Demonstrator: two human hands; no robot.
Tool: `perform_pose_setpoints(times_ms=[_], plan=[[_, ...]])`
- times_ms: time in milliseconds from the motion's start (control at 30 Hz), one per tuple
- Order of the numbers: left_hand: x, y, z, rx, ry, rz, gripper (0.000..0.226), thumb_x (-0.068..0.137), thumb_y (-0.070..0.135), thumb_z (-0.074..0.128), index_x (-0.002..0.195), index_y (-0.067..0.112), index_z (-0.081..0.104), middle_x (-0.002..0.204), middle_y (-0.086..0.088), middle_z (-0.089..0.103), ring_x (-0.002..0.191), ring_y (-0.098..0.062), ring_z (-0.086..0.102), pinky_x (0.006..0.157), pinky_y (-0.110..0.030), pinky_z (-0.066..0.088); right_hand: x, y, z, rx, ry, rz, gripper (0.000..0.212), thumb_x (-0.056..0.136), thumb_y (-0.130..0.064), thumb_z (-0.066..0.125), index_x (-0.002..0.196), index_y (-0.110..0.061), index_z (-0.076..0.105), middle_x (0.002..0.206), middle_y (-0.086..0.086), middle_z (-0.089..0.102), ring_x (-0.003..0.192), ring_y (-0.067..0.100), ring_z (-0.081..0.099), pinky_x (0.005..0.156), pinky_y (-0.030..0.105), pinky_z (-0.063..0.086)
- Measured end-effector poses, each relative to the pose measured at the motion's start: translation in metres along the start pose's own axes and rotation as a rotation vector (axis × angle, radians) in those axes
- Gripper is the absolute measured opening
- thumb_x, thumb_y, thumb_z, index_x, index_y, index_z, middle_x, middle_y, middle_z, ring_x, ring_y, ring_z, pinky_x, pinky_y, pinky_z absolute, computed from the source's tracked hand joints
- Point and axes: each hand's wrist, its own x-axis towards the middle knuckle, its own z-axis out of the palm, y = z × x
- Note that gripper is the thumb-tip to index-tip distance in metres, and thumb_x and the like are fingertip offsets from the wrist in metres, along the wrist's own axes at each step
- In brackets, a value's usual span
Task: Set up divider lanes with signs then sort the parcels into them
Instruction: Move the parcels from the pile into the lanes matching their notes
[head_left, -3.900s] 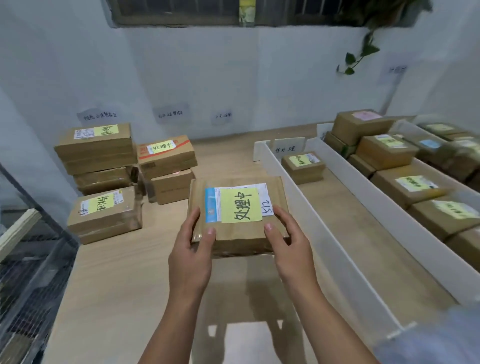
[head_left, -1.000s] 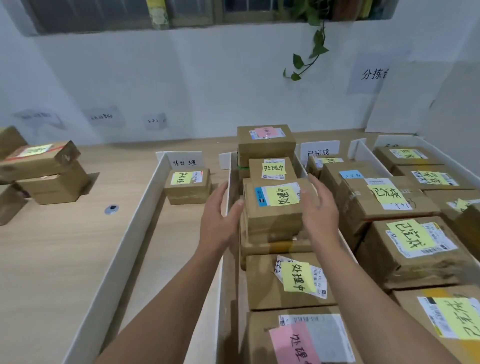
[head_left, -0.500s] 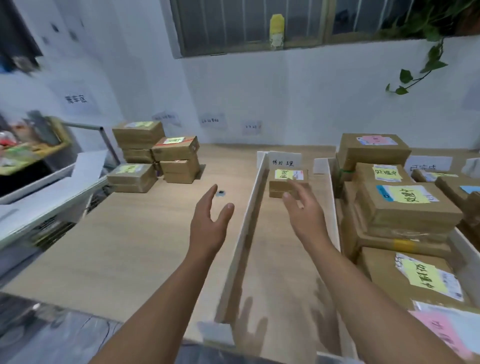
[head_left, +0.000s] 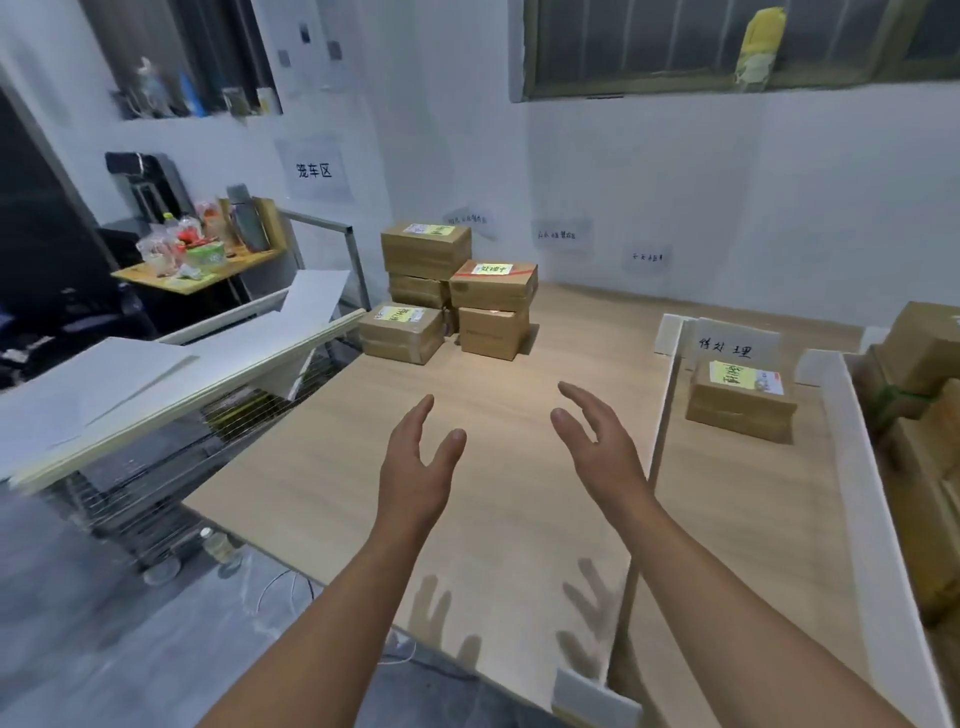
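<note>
Parcels (head_left: 457, 291), boxy brown cardboard with yellow paper labels, sit stacked at the far end of the smooth pale wooden table (head_left: 332, 467), near the white wall. One more parcel (head_left: 740, 400) lies alone in the lane between two thin white foam dividers (head_left: 658, 431), just before a white handwritten sign (head_left: 727, 345). The left hand (head_left: 415, 467) and right hand (head_left: 597, 447) hang above the bare tabletop, apart, palms facing, fingers straight, holding nothing. Flat white boards (head_left: 171, 364) rest on a wire cart at left.
</note>
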Motion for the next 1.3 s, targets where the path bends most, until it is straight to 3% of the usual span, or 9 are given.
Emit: perform_pose_setpoints(times_ms=[367, 533, 767, 900, 1067, 1167, 1300], plan=[[0.163, -0.031, -0.029, 0.056, -0.009, 0.002, 0.058, 0.097, 0.040, 0.062, 0.150, 0.038, 0.039, 0.156, 0.008, 0.038, 0.143, -0.013, 0.035, 0.106, -0.032, 0.032, 0.144, 0.010, 0.098, 0.060, 0.068, 0.026, 0.038, 0.099, -0.044, 0.055, 0.137, -0.042, 0.054, 0.146, -0.015, 0.043, 0.135, 0.005, 0.037, 0.110, 0.036, 0.036], [0.229, -0.039, -0.040, 0.017, 0.014, 0.039, 0.059, 0.097, 0.039, 0.062, 0.150, 0.041, 0.037, 0.148, 0.016, 0.039, 0.132, -0.003, 0.035, 0.104, -0.032, 0.034, 0.198, 0.008, 0.127, 0.046, 0.060, 0.009, 0.040, 0.100, -0.041, 0.055, 0.140, -0.039, 0.052, 0.136, -0.019, 0.042, 0.128, 0.002, 0.039, 0.106, 0.033, 0.036], [0.323, -0.057, -0.043, 0.009, -0.037, 0.060, 0.059, 0.097, 0.037, 0.062, 0.151, 0.036, 0.039, 0.155, 0.006, 0.039, 0.142, -0.015, 0.036, 0.110, -0.038, 0.036, 0.275, 0.012, 0.165, 0.035, 0.123, 0.025, 0.036, 0.101, -0.038, 0.055, 0.136, -0.040, 0.056, 0.144, -0.011, 0.051, 0.132, 0.009, 0.047, 0.104, 0.032, 0.041], [0.398, -0.063, -0.046, -0.013, -0.070, 0.061, 0.055, 0.097, 0.040, 0.061, 0.148, 0.040, 0.040, 0.154, 0.007, 0.040, 0.142, -0.016, 0.037, 0.113, -0.048, 0.038, 0.332, 0.006, 0.198, 0.016, 0.166, 0.050, 0.039, 0.101, -0.039, 0.054, 0.139, -0.036, 0.056, 0.143, -0.010, 0.050, 0.129, 0.010, 0.046, 0.108, 0.035, 0.041], [0.493, -0.074, -0.053, -0.012, -0.129, 0.126, 0.058, 0.097, 0.040, 0.062, 0.150, 0.038, 0.039, 0.156, 0.008, 0.039, 0.144, -0.013, 0.034, 0.117, -0.046, 0.034, 0.405, 0.000, 0.249, -0.017, 0.191, 0.077, 0.044, 0.095, -0.050, 0.055, 0.139, -0.043, 0.054, 0.146, -0.012, 0.050, 0.128, 0.006, 0.047, 0.110, 0.037, 0.041], [0.552, -0.085, -0.053, -0.004, -0.161, 0.120, 0.057, 0.097, 0.041, 0.060, 0.150, 0.041, 0.038, 0.158, 0.008, 0.035, 0.146, -0.014, 0.031, 0.117, -0.046, 0.033, 0.449, 0.000, 0.273, -0.018, 0.211, 0.091, 0.040, 0.099, -0.041, 0.056, 0.139, -0.040, 0.054, 0.145, -0.010, 0.051, 0.131, 0.009, 0.046, 0.107, 0.034, 0.040], [0.626, -0.103, -0.046, -0.013, -0.180, 0.109, 0.056, 0.098, 0.043, 0.059, 0.149, 0.042, 0.038, 0.159, 0.009, 0.033, 0.146, -0.014, 0.031, 0.116, -0.048, 0.033, 0.511, 0.007, 0.293, -0.077, 0.266, 0.100, 0.041, 0.099, -0.042, 0.055, 0.140, -0.037, 0.055, 0.146, -0.008, 0.050, 0.135, 0.012, 0.044, 0.114, 0.044, 0.038]])
